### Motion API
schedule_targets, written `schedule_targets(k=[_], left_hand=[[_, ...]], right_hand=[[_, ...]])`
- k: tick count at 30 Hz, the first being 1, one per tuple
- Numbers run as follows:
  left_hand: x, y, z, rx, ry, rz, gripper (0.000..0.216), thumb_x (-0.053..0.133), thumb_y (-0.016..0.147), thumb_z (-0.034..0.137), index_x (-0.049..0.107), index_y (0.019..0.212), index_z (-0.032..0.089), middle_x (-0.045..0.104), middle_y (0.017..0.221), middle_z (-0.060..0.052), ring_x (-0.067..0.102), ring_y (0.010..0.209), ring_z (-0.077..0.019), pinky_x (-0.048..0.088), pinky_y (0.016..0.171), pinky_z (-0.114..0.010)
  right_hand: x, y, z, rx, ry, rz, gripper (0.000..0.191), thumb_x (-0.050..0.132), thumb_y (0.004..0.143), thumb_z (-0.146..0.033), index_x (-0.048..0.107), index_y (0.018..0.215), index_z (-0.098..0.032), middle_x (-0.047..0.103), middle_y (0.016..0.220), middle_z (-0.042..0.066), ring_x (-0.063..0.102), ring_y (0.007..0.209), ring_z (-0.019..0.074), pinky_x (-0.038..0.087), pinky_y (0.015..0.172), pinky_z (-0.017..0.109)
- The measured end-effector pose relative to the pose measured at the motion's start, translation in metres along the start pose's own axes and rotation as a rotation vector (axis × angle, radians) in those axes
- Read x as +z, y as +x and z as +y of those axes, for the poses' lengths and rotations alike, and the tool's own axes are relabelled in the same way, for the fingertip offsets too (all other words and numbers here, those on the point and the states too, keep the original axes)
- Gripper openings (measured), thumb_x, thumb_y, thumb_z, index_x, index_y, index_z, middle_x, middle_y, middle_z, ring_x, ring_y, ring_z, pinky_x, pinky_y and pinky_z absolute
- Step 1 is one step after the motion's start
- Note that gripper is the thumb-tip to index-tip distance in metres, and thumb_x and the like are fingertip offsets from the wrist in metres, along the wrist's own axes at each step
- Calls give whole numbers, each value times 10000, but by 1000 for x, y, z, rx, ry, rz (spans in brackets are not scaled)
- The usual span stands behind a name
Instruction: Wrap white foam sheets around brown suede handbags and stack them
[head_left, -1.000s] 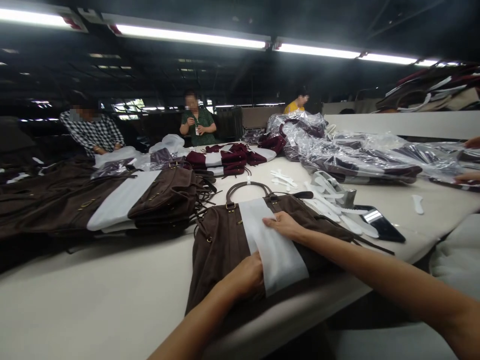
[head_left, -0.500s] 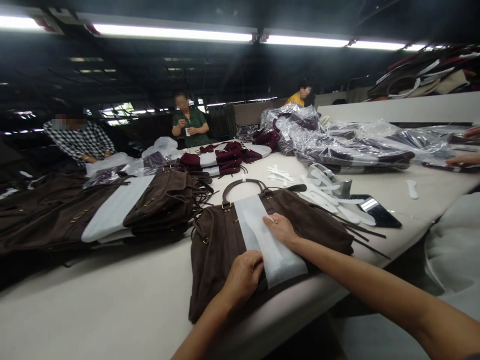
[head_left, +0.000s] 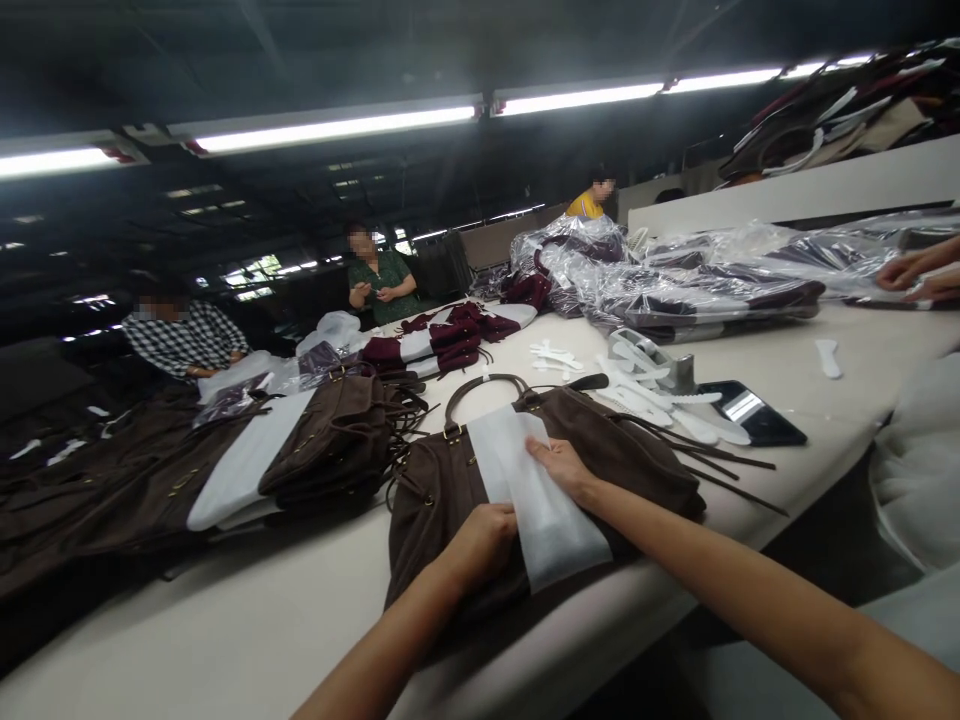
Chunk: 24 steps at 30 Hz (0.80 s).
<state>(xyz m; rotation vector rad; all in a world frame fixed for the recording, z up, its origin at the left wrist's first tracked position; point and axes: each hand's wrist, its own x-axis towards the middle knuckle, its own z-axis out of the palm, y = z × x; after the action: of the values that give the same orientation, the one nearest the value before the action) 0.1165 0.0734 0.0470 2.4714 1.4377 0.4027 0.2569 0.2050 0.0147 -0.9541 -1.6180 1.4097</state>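
Observation:
A dark brown handbag [head_left: 431,515] lies on the table before me, its looped handle pointing away. Across its middle runs a strip of thin white foam sheet [head_left: 559,540], its near end hanging over the bag's front. My left hand [head_left: 484,545] is closed in a pinch at the strip's left edge, low on the bag; the fingertips are partly hidden. My right hand [head_left: 561,465] lies farther up on the strip, thumb and fingers closed on a fold of it. Dark straps trail from the bag's right side.
Stacked brown bags with a white band [head_left: 251,460] stand on the left. Maroon bags [head_left: 457,340] and plastic-wrapped bags [head_left: 697,290] lie beyond. White cut pieces [head_left: 645,395] and a dark tablet [head_left: 754,412] are at the right. Several people work around, one person's hands [head_left: 919,272] at far right.
The view has tilted. My left hand has shifted slightly up along the strip, and its near end lies a little flatter and wider. The right hand keeps its place on the strip.

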Motion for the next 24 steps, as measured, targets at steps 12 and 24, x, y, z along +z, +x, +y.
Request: schedule_targets(k=[12, 24], left_hand=[[7, -19, 21, 109, 226, 29, 268, 405, 799, -18, 559, 678, 165, 594, 660, -22, 536, 589, -127, 367, 524, -224], [-10, -35, 62, -325, -242, 29, 283, 335, 936, 259, 573, 1086, 229, 661, 959, -58, 630, 891, -196, 479, 846, -292]], right_hand=[[22, 18, -20, 157, -691, 49, 308, 593, 855, -424, 690, 694, -179, 708, 806, 106, 662, 855, 244, 424, 698, 292], [25, 29, -18, 239, -757, 81, 357, 593, 874, -434, 750, 968, -128, 709, 1033, 192, 662, 1006, 284, 471, 783, 310]])
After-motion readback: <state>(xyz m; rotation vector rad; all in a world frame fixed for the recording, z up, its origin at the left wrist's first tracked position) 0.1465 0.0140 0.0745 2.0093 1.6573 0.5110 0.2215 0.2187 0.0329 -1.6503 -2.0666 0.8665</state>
